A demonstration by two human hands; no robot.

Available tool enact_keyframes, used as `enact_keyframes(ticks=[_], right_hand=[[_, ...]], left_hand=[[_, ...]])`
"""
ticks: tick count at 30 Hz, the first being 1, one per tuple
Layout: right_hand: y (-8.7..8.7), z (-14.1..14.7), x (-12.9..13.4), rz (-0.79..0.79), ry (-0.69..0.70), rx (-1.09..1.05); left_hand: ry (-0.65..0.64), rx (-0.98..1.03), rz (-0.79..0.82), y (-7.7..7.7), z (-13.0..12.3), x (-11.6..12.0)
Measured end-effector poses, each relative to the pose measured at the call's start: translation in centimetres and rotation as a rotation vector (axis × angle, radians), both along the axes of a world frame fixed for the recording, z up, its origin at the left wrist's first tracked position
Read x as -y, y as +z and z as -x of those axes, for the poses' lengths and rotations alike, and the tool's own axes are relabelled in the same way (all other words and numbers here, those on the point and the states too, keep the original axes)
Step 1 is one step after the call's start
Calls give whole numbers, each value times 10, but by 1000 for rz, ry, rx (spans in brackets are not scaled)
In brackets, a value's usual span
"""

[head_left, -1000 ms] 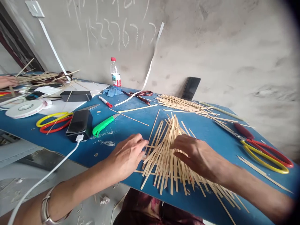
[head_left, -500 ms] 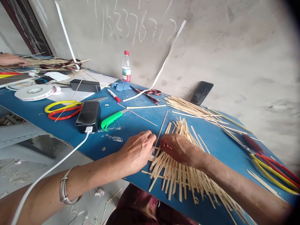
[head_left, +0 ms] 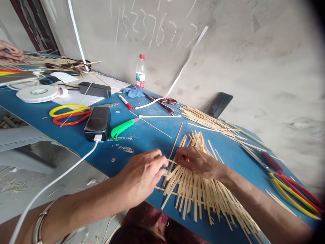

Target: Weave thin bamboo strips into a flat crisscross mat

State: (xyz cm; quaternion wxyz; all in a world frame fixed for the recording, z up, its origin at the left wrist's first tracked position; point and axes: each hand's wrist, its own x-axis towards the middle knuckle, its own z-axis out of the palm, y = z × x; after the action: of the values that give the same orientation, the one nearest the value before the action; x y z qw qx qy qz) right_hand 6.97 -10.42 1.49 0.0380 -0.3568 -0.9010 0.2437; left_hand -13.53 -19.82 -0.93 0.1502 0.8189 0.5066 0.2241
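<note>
1. We show the left hand (head_left: 141,178) and right hand (head_left: 200,162) curled inward, fingers meeting at a crosswise bamboo strip (head_left: 172,161); we cannot tell whether either grips it.
2. The splayed bamboo strips (head_left: 198,196) lie fanned on the blue table (head_left: 142,149), keeping each strip separately reachable.
3. A white charging cable (head_left: 53,183) runs beside the left forearm (head_left: 83,200).
4. Farther off lie a green-handled utility knife (head_left: 119,128) and red-and-yellow scissors (head_left: 294,198).
5. Beyond, a co-worker's hand (head_left: 11,52) rests.

Soft, even light on the worktop (head_left: 142,149), faint shadows beneath the hands (head_left: 141,178) (head_left: 198,162); the concrete wall (head_left: 254,61) bends and blurs toward the darkened upper-right corner
</note>
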Motion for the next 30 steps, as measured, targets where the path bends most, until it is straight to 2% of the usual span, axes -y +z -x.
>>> enact_keyframes(ticks=[3, 5, 8, 10, 12, 15, 19, 23, 30], right_hand=[[2, -1, -1, 2, -21, -22], [4, -2, 4, -86, -32, -70], [8, -4, 20, -246, 97, -88], [9, -5, 34, -277, 213, -55], [8, -5, 45, -282, 246, -43], [5, -6, 54, -282, 216, -42], [3, -7, 58, -308, 185, -15], [0, -10, 60, -338, 201, -13], [-5, -21, 62, -379, 198, -96]], left_hand=[[15, -116, -67, 3, 0, -15], [-10, -203, -90, 1, 0, -22], [-49, -273, -109, -3, 2, -26], [-57, -244, -114, -4, 3, -22], [-72, -177, -100, -2, 4, -14], [-98, -94, -41, -1, 3, 2], [-60, -76, -16, -8, 1, 16], [-58, -64, -32, -13, -1, 16], [-50, -35, -43, -10, -6, 17]])
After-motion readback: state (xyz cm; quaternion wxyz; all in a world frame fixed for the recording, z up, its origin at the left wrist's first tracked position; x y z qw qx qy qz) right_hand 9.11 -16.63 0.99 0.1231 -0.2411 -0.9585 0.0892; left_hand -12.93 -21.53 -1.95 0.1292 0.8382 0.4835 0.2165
